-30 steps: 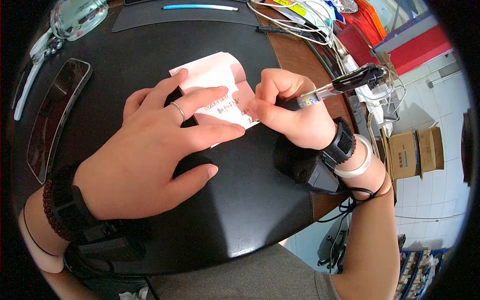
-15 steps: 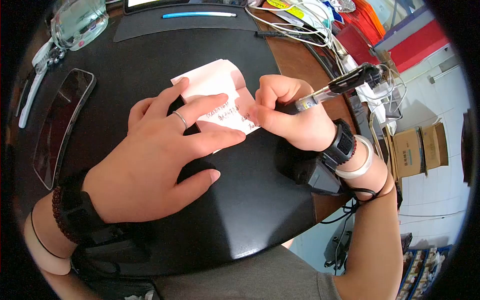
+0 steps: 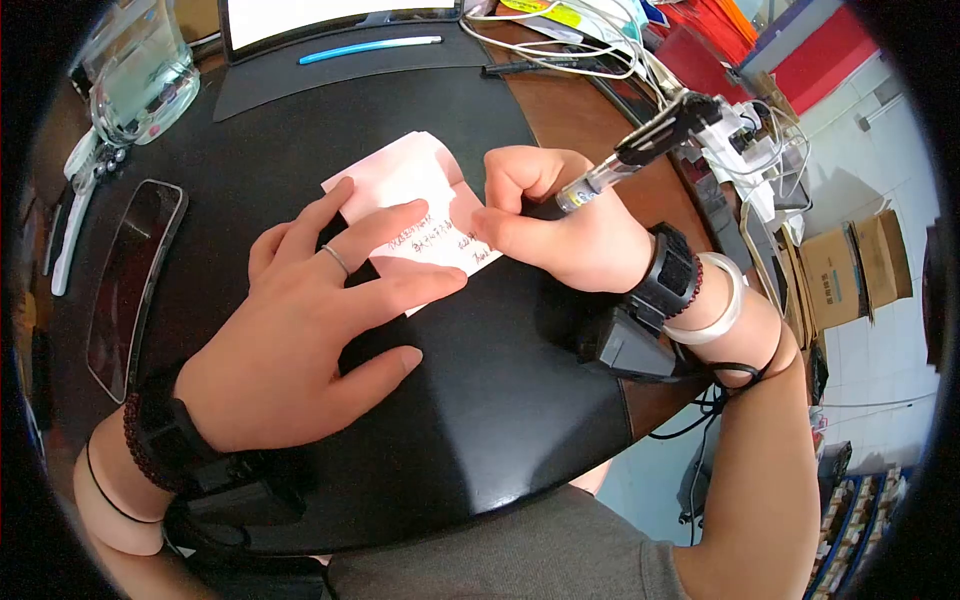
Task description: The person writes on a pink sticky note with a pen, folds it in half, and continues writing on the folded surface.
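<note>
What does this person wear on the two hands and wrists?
No sleeves show. The left hand has a thin silver ring; its wrist bears a black strap, dark red beads and a thin black band. At the right hand, the wrist bears a ribbed black strap with a black box, a translucent white bangle and a black cord.

Bright daylight puts a pale sheen on the glossy black desk mat (image 3: 480, 420) at 6 o'clock. The left hand (image 3: 300, 350) and the right hand (image 3: 560, 235), gripping a glinting pen (image 3: 600, 175), drop soft shadows toward 6 o'clock. Fisheye bending and a black vignette ring the edges; the centre is sharp.
</note>
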`<state>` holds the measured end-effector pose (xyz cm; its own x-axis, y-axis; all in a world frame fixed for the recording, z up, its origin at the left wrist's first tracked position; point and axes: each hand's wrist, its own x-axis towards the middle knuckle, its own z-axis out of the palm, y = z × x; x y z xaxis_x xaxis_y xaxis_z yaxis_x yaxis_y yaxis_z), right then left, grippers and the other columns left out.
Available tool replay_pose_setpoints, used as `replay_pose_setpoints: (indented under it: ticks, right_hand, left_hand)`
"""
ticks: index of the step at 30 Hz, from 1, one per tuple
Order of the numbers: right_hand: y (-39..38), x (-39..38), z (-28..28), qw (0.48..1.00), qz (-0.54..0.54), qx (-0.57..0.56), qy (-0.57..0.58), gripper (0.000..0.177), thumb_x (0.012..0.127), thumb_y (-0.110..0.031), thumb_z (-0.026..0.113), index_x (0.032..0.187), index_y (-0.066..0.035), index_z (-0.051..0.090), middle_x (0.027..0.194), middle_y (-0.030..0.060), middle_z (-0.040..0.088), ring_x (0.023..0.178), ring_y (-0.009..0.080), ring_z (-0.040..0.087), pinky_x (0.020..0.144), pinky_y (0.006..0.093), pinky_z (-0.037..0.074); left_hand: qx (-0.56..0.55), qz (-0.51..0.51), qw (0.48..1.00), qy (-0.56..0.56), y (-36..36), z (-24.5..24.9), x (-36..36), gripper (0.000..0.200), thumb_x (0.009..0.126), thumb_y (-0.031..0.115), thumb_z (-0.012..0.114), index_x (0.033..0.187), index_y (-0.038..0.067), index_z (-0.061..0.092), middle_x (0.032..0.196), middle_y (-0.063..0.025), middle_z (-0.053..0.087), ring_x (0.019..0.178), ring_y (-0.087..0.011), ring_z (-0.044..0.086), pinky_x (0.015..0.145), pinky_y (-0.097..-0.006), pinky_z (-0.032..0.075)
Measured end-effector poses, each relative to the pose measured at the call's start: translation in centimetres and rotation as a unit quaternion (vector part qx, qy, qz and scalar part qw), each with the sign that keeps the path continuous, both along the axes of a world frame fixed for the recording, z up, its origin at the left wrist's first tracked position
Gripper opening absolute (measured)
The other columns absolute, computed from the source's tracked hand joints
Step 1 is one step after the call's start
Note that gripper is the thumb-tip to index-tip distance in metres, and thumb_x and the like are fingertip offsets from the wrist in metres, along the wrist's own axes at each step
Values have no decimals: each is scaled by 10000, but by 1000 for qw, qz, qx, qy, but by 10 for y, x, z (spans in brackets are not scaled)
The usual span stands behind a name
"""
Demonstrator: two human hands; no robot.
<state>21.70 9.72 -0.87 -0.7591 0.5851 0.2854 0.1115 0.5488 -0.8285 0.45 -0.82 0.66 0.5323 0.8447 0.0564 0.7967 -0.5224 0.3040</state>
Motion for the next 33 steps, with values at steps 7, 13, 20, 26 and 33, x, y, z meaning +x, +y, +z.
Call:
replay_pose_setpoints:
  ticks: [7, 13, 20, 26, 33]
  right_hand:
    - [1, -1, -4, 1000, 16, -4, 26, 288, 806, -58, 578, 618, -45, 361, 579, -14, 345, 571, 53, 328, 499, 253, 294]
    - [3, 2, -1, 1000, -21, -22, 2, 282, 807, -73, 582, 620, -44, 373, 580, -11, 353, 576, 59, 339, 513, 251, 307]
    - [1, 1, 1, 1000, -11, -10, -1, 272, 806, -70, 578, 624, -45, 377, 584, -6, 361, 583, 64, 349, 522, 262, 318]
    - [1, 1, 0, 1000, -23, -6, -3, 259, 794, -52, 577, 627, -45, 379, 586, -4, 368, 583, 65, 356, 521, 262, 320]
    - [2, 2, 0, 999, -13, -33, 14, 271, 792, -56, 585, 621, -48, 376, 586, -18, 363, 582, 56, 347, 513, 253, 310]
  left_hand:
    - [-22, 3, 1000, -1, 1, 3, 1, 505, 713, 168, 642, 1204, 245, 552, 1430, -90, 296, 1328, -410, 176, 1016, -548, 187]
    - [-14, 5, 1000, 9, 0, 3, 1, 514, 714, 167, 644, 1213, 245, 546, 1435, -90, 283, 1330, -409, 171, 1020, -543, 184]
    - [-9, 3, 1000, 11, 0, 2, 1, 515, 714, 163, 643, 1213, 244, 545, 1435, -90, 283, 1330, -405, 172, 1025, -536, 179]
    - [-9, 2, 1000, 8, 0, 2, 1, 514, 713, 164, 642, 1211, 243, 547, 1435, -89, 282, 1326, -406, 180, 1024, -536, 179]
    - [-9, 2, 1000, 6, 1, 3, 2, 518, 707, 174, 644, 1212, 242, 547, 1434, -90, 285, 1326, -410, 177, 1028, -536, 175]
